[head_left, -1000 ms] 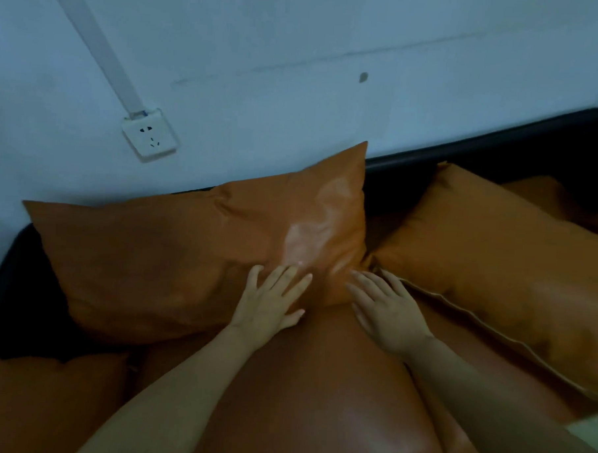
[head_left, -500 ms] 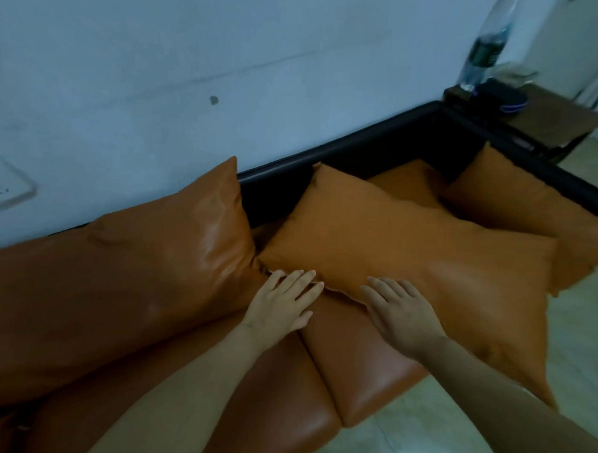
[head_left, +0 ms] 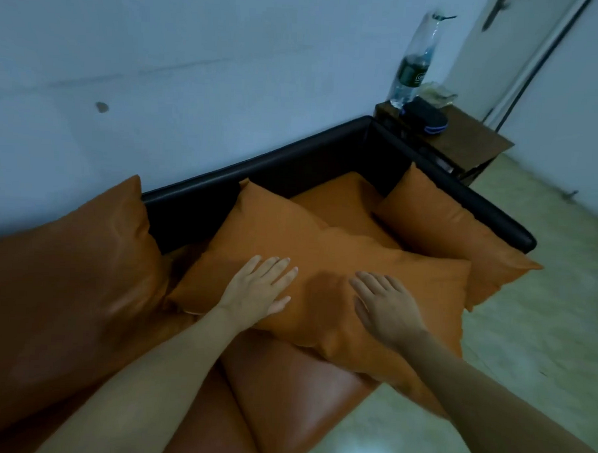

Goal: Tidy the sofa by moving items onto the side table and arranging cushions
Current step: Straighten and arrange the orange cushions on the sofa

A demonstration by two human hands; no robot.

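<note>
both hands, left [head_left: 259, 286] and right [head_left: 388, 305], lie flat with straight fingers on the middle cushion [head_left: 323, 254] on the sofa [head_left: 284, 379]. another cushion [head_left: 66, 267] leans left, a third [head_left: 445, 226] right. beyond, a bottle [head_left: 414, 70] and pouch [head_left: 424, 118] sit on the side table [head_left: 472, 141].

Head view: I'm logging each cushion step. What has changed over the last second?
Both hands left the glossy cushion and moved right onto the matte cushion; the left hand and right hand now lie flat on it, gripping nothing. The cushions themselves and the things on the side table look unmoved.
</note>
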